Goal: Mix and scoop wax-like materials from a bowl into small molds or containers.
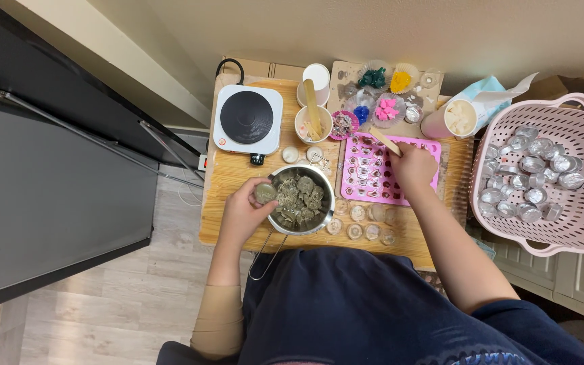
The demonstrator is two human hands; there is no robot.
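While the left hand (243, 215) pinches one greenish puck (264, 193) at the rim of a pot (299, 197) of like pieces, the right hand (411, 166) grips a stick (385, 142) over one pink mould (373, 169). Likely unmoulding; next, dropping the puck in. One hotplate (247, 119), one basket (579, 223) on the counter (228, 176).
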